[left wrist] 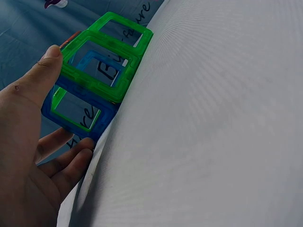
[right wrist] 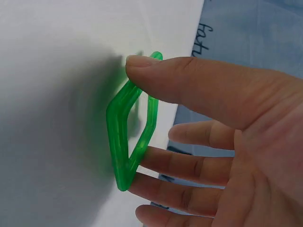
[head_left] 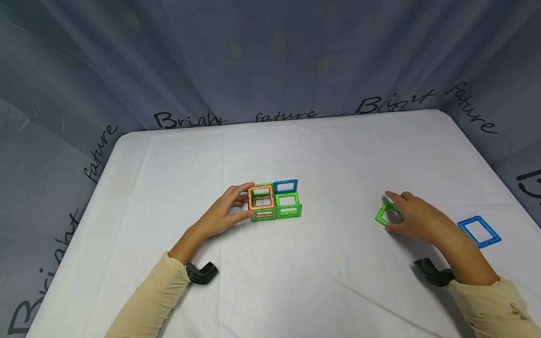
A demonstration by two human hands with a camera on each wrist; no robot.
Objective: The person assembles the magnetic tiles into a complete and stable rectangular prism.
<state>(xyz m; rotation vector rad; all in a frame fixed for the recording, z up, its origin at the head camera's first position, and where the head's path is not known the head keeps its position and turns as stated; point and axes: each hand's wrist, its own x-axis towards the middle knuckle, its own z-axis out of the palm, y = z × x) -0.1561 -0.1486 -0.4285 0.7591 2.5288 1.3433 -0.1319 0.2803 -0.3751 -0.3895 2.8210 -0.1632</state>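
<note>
My left hand (head_left: pixel 220 213) grips the left side of a small structure of magnetic tiles (head_left: pixel 275 202), with the thumb at the near corner and fingers at the far side. An orange square frame (head_left: pixel 250 199) tops its left cube. The right part has green frames and a blue frame (head_left: pixel 285 181) raised at the back. In the left wrist view, a blue side frame (left wrist: pixel 78 90) lies between thumb and fingers. Over to the right, my right hand (head_left: pixel 416 218) pinches a loose green square tile (right wrist: pixel 118 137), held tilted close over the white cloth.
A blue square tile (head_left: pixel 491 229) lies on the white-covered table (head_left: pixel 321 272), beside my right forearm. Grey curtains (head_left: pixel 262 56) with handwritten words surround the table's back and sides. A black wrist piece (head_left: pixel 203 273) juts from the left cuff, another (head_left: pixel 435 274) from the right.
</note>
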